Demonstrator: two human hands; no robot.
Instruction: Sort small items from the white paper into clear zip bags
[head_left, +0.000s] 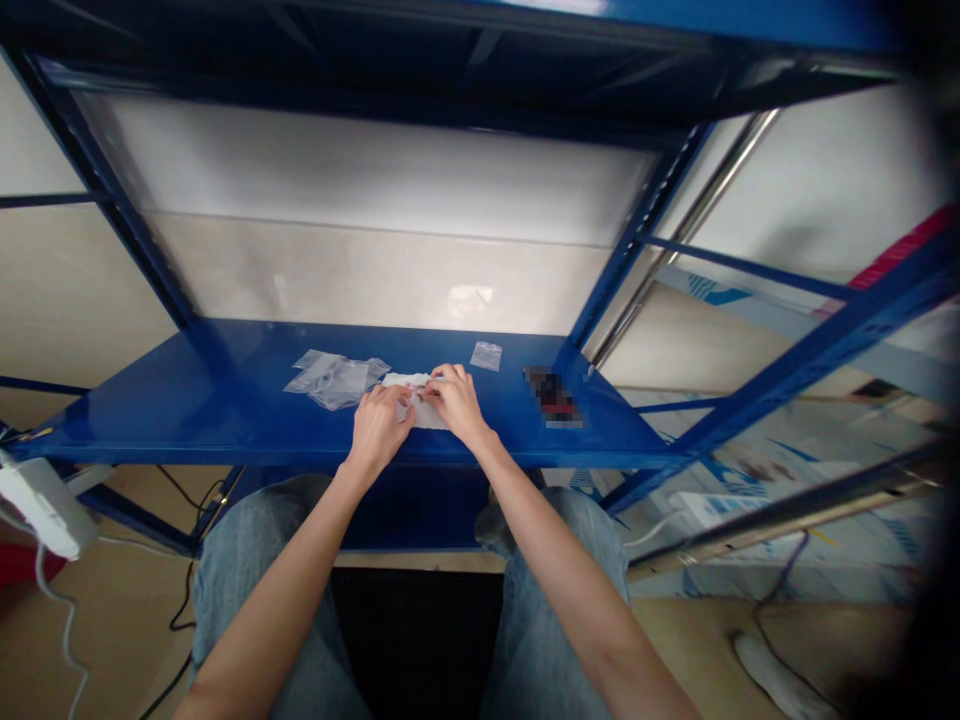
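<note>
Above the white sheet (429, 417) on the blue shelf (225, 400), our right hand (457, 402) narrowly pinches a small item (421, 391); our left hand's (381, 425) grip we cannot tell. The item seems light, best pinched at its edges; the sheet seems soft, easily creased.

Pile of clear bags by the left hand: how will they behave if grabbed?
The clear bags likely flop, being thin, see-through film. They may slip apart, since they overlap loosely on the glossy blue shelf.
</note>
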